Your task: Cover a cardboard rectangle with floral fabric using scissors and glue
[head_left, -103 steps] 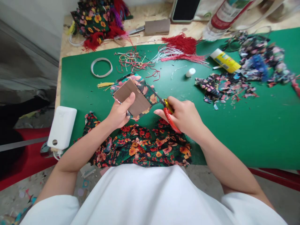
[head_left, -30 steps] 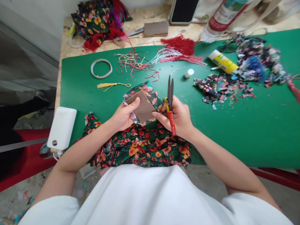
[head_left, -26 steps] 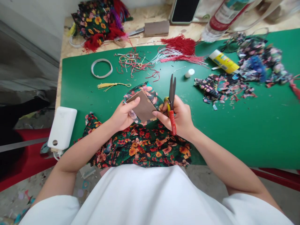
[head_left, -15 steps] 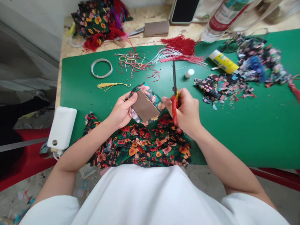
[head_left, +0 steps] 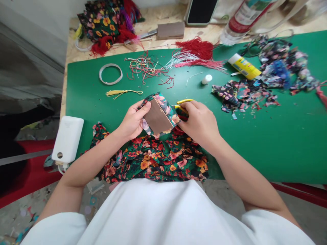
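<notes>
Pinching brown rectangular board and dark-green floral cloth between thumb and fingers of left hand, apparently against slipping; gripping red-and-yellow-handled scissors in curled fingers of right hand, beside cloth.

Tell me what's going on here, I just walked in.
A person's left hand holds a brown card together with a small floral cloth. The right hand grips yellow-and-red scissors, partly hidden, by the cloth's edge. More floral fabric lies at the near edge of the green mat, with a yellow tassel farther back.
</notes>
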`<state>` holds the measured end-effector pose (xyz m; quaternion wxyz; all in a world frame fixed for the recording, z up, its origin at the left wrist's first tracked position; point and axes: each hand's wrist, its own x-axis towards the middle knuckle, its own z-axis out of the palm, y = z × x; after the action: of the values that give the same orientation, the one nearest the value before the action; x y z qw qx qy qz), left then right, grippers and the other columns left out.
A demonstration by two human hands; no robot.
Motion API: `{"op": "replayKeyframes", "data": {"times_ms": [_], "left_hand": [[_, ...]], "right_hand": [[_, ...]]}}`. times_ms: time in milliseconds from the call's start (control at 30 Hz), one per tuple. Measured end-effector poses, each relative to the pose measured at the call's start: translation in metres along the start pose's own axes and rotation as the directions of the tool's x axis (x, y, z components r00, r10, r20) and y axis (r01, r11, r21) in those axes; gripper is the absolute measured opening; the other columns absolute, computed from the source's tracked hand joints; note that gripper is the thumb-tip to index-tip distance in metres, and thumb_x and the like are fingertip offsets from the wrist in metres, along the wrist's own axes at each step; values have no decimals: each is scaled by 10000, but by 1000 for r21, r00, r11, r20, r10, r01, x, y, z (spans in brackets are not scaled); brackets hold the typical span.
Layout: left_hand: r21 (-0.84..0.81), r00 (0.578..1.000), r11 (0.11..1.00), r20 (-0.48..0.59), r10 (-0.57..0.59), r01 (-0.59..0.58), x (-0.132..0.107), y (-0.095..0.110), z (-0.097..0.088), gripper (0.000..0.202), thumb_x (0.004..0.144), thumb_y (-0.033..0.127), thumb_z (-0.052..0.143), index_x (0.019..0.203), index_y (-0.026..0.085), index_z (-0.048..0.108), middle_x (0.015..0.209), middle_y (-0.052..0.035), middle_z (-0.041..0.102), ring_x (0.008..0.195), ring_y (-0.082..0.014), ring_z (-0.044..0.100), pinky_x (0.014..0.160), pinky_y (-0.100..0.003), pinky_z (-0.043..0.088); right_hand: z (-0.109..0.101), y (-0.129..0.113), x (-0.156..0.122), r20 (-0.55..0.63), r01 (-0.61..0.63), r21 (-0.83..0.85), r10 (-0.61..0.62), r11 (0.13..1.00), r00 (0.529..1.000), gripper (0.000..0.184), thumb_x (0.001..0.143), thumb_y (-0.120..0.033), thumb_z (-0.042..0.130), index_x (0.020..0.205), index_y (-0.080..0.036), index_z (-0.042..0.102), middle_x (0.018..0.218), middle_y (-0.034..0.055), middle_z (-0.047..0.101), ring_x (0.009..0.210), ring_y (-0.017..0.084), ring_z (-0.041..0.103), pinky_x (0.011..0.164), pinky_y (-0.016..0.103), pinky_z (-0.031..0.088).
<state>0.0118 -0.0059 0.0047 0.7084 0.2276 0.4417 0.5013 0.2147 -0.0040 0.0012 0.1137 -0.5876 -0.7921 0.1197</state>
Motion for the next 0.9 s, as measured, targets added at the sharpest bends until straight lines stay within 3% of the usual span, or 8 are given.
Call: {"op": "replayKeyframes", "data": {"times_ms": [167,333,500,600,700,900], "left_hand": [[52,1000,999,31,3,-5,-1,-1,-1,335,661,405,851,870,179,718,761,9,741,700,-129,697,651,-220,550],[62,999,998,36,-2,0,-2,-2,0,353,618,429,871,837,194,723,771,9,748,728,-143,707,673,-234,563],[91,996,996,88,12,-20,-4,-2,3,357,626,429,866,852,181,744,835,-17,764,811,-161,720,715,-233,567],[121,993,992,117,28,-42,-6,-3,3,365,651,426,853,892,170,755,889,-42,771,928,-194,721,770,-243,572],[139,989,989,145,23,-44,-7,-3,3,347,687,436,827,917,186,756,959,-46,773,1004,-212,713,821,-262,577],[109,990,994,138,15,-31,-7,-1,4,329,686,399,834,907,173,742,943,-53,774,985,-210,719,803,-255,576]], "right_hand": [[9,10,-1,-103,129,65,-122,989,987,276,812,-336,652,1033,-171,658,967,134,660,867,282,584,724,392,471],[6,6,0,-130,179,121,-164,976,978,214,836,-262,597,1021,-166,643,998,144,660,919,298,566,804,440,473],[-6,-2,-1,-233,356,335,-289,873,928,180,938,-242,445,950,-190,617,972,112,672,919,241,593,847,404,473],[-6,-5,-2,-177,428,429,-391,795,903,284,988,-335,369,863,-192,580,871,97,646,830,209,580,773,361,470],[0,-7,-4,-91,438,434,-445,787,891,296,960,-427,446,808,-191,542,796,83,609,760,197,541,693,330,444],[10,-13,-7,-119,417,412,-406,810,906,326,901,-334,546,661,-224,356,617,-12,442,576,129,415,561,261,339]]}}
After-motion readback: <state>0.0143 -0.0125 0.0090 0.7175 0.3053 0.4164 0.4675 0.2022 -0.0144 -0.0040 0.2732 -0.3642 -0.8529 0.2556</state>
